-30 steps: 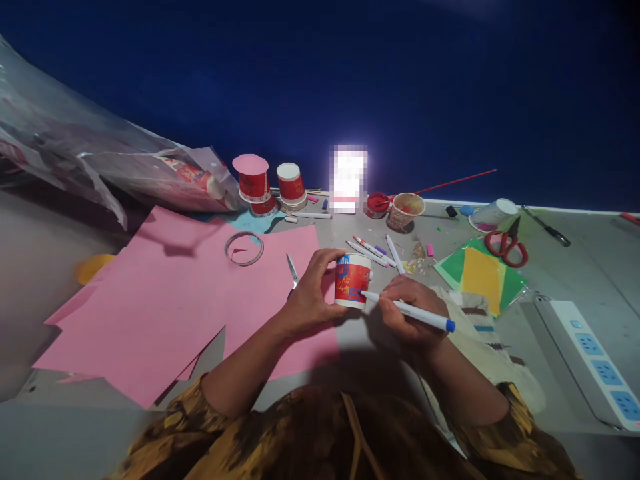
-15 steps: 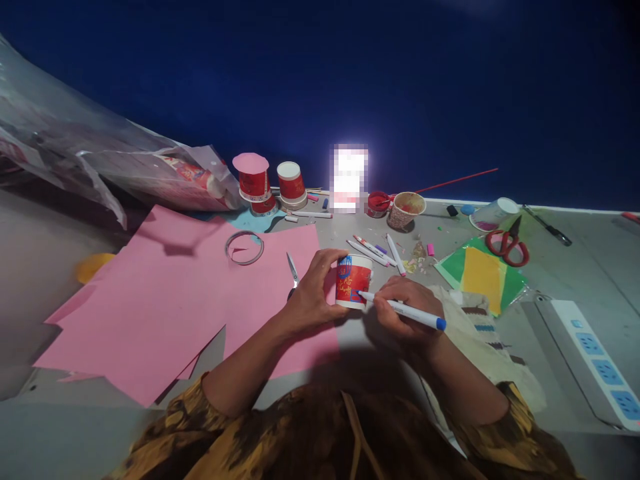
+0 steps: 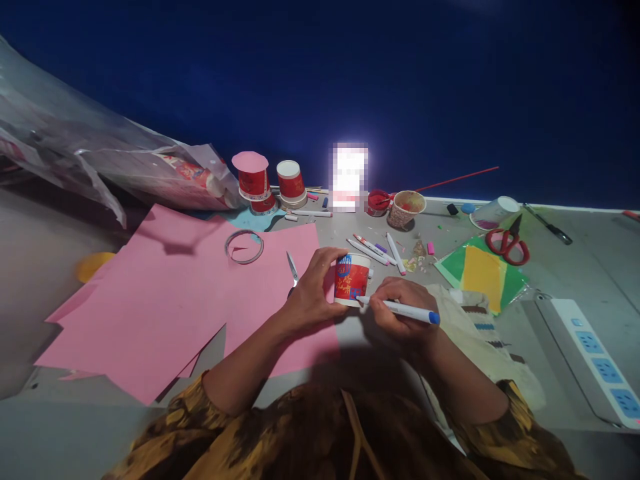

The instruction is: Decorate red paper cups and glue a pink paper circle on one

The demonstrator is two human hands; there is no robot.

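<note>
My left hand (image 3: 315, 283) grips a red paper cup (image 3: 351, 279) by its top and bottom rims, thumb below and fingers above. Blue marks and gold characters show on the cup's side. A white marker pen (image 3: 404, 311) with a blue end is pinched in my right hand (image 3: 400, 303). The pen's tip touches the lower part of the cup, beside a small blue drawn shape. Part of a pair of scissors (image 3: 292, 265) pokes out from behind my left hand. Several more marker pens (image 3: 370, 252) lie just beyond the cup.
Pink paper sheets (image 3: 150, 300) cover the left, with a tape roll (image 3: 245, 247) on top. Red cups (image 3: 291, 183) stand at the back beside a plastic bag (image 3: 165, 167). Red-handled scissors (image 3: 507, 245), green and yellow sheets (image 3: 483, 277) and a power strip (image 3: 595, 357) lie on the right.
My right hand and the marker pen have shifted slightly left and down along the cup. The small blue shape has more blue in it. My left hand keeps hold of the cup.
</note>
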